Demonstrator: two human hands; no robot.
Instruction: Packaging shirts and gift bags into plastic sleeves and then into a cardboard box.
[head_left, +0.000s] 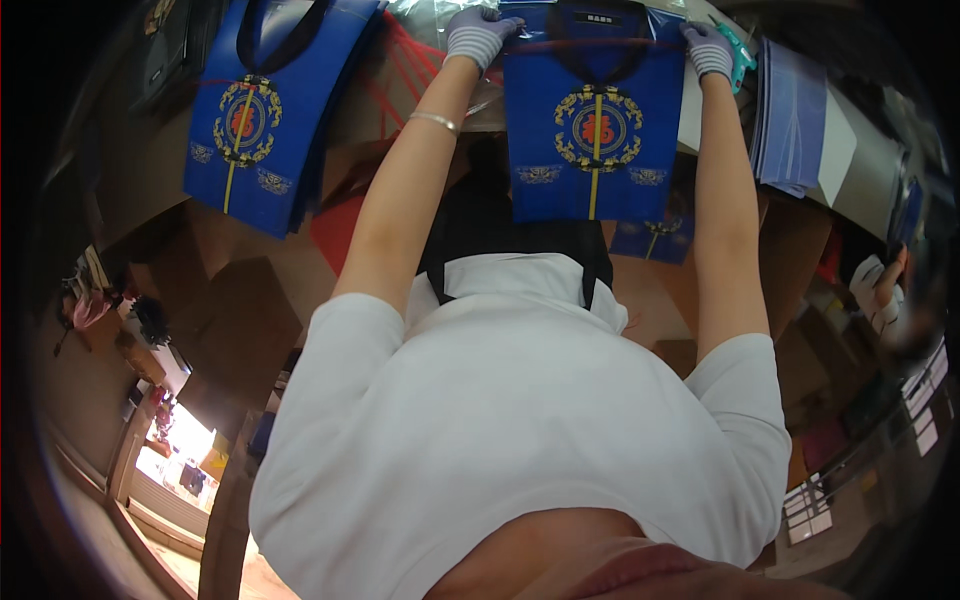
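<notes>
A blue paper gift bag (530,130) with a round gold-and-red emblem, a yellow vertical stripe and a dark ribbon handle lies in front of me, its lower part hanging past the table edge. At its upper left corner my left hand (482,36), in a grey glove with a striped cuff, is closed on the bag's edge. My right hand (708,48), gloved the same way, grips the upper right corner. Some fingertips are hidden at the top of the picture. A thin red cord crosses the bag near its top. Beside my right hand lies a teal glue gun (741,58).
A stack of similar blue bags (215,130) overhangs the table on the left. Red cords (405,65) and clear plastic lie between it and my left hand. Flat blue sheets (792,120) are piled at right. Below the table are cardboard boxes (240,320); another person's arm (885,285) shows far right.
</notes>
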